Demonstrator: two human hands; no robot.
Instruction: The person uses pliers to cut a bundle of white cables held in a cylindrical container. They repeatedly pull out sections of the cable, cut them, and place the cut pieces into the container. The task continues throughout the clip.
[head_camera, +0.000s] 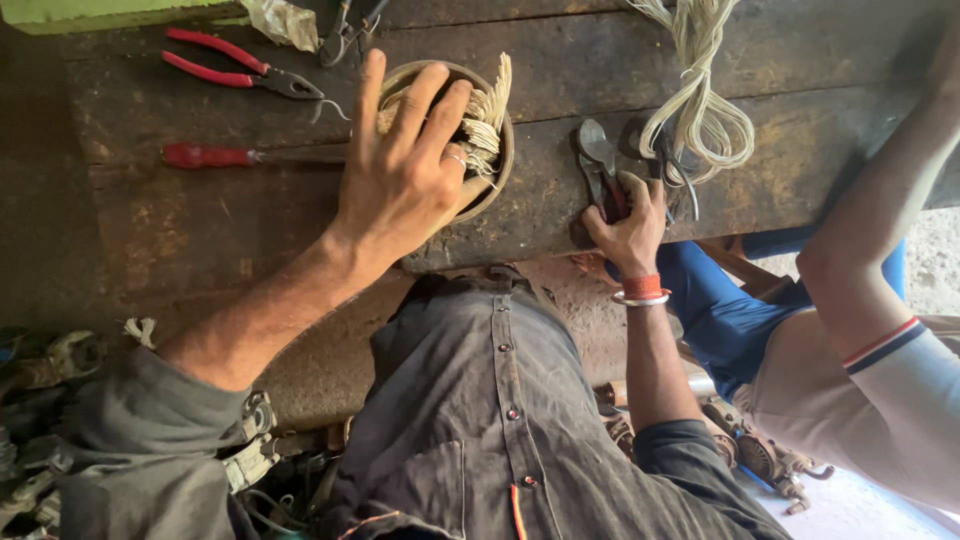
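My left hand (400, 170) lies spread over a round metal ring packed with pale wire windings (487, 125) on a dark wooden bench (200, 230). Its fingers are straight and apart, and the palm covers most of the ring. My right hand (632, 228), with a red and white band at the wrist, is closed around the handles of dark metal cutters (597, 160) at the bench's near edge. The cutters' jaws point away from me.
Red-handled pliers (235, 68) and a red-handled screwdriver (215, 156) lie left of the ring. A looped bundle of cream cord (700, 110) hangs beside the cutters. Another person's arm (880, 200) reaches onto the bench at the right. Metal parts (760, 455) lie on the floor.
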